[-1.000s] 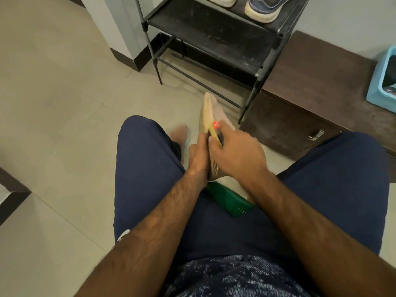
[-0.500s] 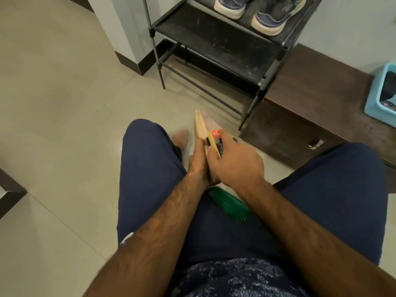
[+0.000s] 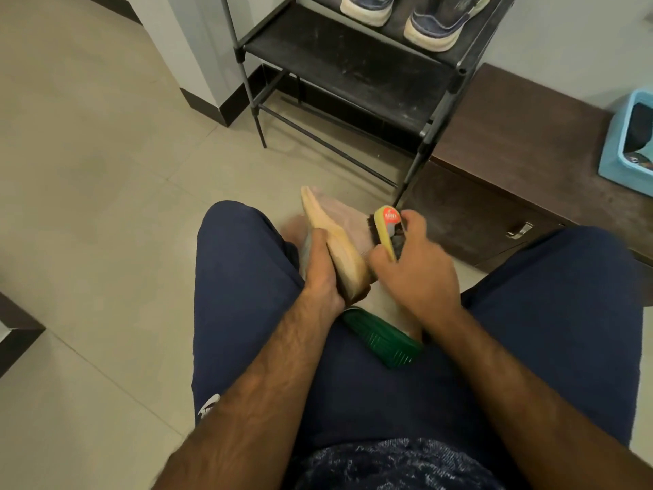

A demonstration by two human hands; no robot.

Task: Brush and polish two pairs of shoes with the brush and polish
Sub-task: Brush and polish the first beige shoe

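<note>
Between the knees, the left hand (image 3: 319,277) grips a tan-soled shoe (image 3: 339,238) on edge, hiding its heel. The right hand (image 3: 417,274) clasps the yellow brush (image 3: 386,224), its blurred bristles against the shoe's pale upper. A green object (image 3: 381,343) lies half covered beneath the wrists.

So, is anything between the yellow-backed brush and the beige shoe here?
Nothing visible. The right hand holds the yellow-backed, dark-bristled brush with its bristles against the upper of the beige shoe, which the left hand grips at the sole.
</note>
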